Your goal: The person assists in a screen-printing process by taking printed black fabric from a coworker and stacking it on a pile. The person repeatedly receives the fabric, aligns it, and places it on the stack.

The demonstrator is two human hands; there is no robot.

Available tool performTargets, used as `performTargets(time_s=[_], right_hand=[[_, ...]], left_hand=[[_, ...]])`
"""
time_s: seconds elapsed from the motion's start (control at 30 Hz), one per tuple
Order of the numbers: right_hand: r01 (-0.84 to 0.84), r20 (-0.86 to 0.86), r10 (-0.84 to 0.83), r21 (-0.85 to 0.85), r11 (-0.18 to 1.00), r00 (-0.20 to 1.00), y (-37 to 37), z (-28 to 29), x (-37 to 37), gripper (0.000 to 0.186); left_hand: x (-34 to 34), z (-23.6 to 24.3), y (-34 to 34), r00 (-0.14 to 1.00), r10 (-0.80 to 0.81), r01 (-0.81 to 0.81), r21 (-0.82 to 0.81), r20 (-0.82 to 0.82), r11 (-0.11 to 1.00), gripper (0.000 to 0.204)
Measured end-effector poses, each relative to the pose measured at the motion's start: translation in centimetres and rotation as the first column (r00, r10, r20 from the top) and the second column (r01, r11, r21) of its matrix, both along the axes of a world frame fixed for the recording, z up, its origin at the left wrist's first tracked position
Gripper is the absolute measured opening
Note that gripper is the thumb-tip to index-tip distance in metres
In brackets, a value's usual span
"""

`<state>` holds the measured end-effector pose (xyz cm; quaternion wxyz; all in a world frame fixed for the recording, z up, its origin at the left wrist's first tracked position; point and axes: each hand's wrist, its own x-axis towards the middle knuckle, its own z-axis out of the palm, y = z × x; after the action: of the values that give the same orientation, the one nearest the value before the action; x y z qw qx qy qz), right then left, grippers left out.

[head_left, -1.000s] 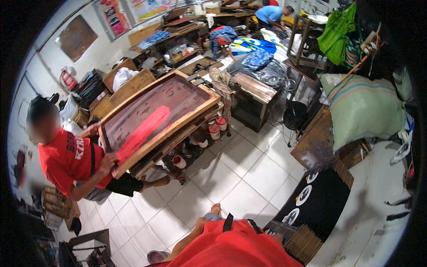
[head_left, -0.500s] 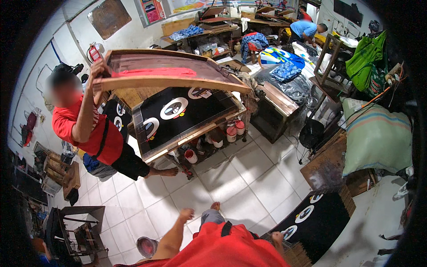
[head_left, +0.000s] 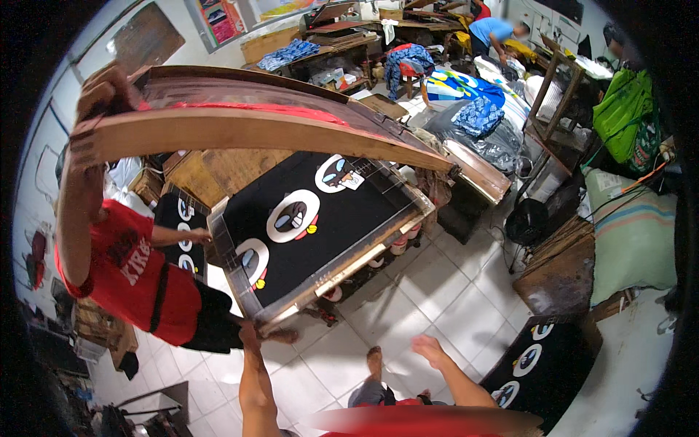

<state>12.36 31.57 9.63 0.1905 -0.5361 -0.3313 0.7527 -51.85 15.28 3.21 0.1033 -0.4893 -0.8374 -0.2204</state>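
Observation:
My left hand [head_left: 248, 333] reaches forward beside the near left corner of a printing table [head_left: 320, 288]. Its fingers are too unclear to read, and I cannot tell whether it touches the table. My right hand [head_left: 429, 351] hangs over the tiled floor with its fingers loosely stretched and nothing in it. On the table lies a black fabric panel [head_left: 291, 251] printed with white ovals holding cartoon eyes. Above it, a wooden-framed printing screen [head_left: 269, 135] with a streak of red ink is tilted up, its left end held by a co-worker's raised hand [head_left: 105, 95].
The co-worker in a red shirt [head_left: 138, 277] stands at the table's left. Another printed black panel [head_left: 542, 371] lies at my lower right. A stuffed pale green sack [head_left: 630, 233], a black bin [head_left: 526, 221] and a dark bench [head_left: 466, 207] stand to the right.
My view has come closer to the table. My left hand has moved forward to its corner, and my right hand has swung forward. The co-worker's other hand has dropped towards the table's left edge.

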Motion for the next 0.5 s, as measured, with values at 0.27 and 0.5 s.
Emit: performTargets(time_s=[0.27,0.5], right_hand=[[0.196,-0.655,-0.338,-0.282,0.939,0.676,16.1,4.0,-26.4,0.039],[0.194,-0.801,-0.342,-0.282,0.940,0.492,20.1,5.0,-27.7,0.014]], left_hand=[[3.5,14.9,1.6,0.003,0.028,-0.616,-0.020,1.000,0.787,0.021],[9.6,21.2,1.9,0.022,-0.115,-0.574,0.107,0.993,0.811,0.011]])
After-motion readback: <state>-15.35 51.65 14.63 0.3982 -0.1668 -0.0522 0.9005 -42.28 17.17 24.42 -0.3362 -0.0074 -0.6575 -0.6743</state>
